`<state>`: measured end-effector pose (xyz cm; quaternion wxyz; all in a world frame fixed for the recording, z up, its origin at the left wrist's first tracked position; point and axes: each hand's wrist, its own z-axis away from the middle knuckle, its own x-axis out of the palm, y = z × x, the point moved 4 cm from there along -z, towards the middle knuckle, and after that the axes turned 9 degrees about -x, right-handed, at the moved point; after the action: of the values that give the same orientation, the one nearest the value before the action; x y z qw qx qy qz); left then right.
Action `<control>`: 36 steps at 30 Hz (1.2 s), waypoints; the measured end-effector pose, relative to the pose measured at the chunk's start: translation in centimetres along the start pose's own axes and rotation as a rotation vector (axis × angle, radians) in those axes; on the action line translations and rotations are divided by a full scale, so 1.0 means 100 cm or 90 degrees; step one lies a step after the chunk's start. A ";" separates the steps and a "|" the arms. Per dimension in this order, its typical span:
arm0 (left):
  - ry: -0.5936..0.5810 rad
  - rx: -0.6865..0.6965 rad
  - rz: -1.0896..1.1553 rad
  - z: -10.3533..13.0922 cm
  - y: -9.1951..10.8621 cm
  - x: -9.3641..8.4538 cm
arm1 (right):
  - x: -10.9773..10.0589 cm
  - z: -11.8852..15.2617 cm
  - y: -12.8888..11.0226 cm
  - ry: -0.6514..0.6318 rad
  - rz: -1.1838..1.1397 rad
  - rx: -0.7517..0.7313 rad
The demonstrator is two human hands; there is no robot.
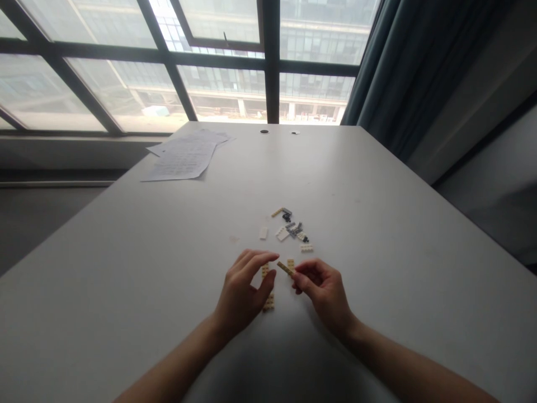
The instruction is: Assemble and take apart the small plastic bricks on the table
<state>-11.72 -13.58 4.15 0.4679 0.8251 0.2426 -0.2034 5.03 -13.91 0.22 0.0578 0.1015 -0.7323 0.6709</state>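
Between the thumb and fingers of my right hand (321, 285) is a narrow tan building-brick plate (285, 268), tilted, its free end toward my left hand. My left hand (249, 282) holds nothing; its thumb and index finger are apart, close to that free end. Tan studded plates (268, 303) lie on the table beneath and beside my left hand, partly covered by it. A small tan piece (291, 262) shows just behind the held plate, and I cannot tell whether the two touch.
Past my hands lies a loose group of grey, white and black pieces (293, 228), with a white studded plate (307, 248) and a flat white piece (264, 233) near it. Printed papers (184, 157) rest at the far left of the white table (369, 212). A dark curtain (403, 73) hangs at right.
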 end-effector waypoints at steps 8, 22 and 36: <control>0.078 0.055 -0.098 -0.016 -0.003 -0.031 | -0.005 -0.007 -0.005 0.013 0.040 -0.026; -0.175 0.181 0.011 0.008 0.007 0.010 | -0.006 -0.009 -0.004 0.031 -0.025 -0.007; -0.098 0.163 -0.087 0.007 0.007 0.008 | 0.005 -0.001 -0.002 -0.047 -0.123 0.044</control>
<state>-10.70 -14.38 3.83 0.3612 0.8415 0.2340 -0.3266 4.62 -13.86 0.50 0.0916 0.1983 -0.6970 0.6830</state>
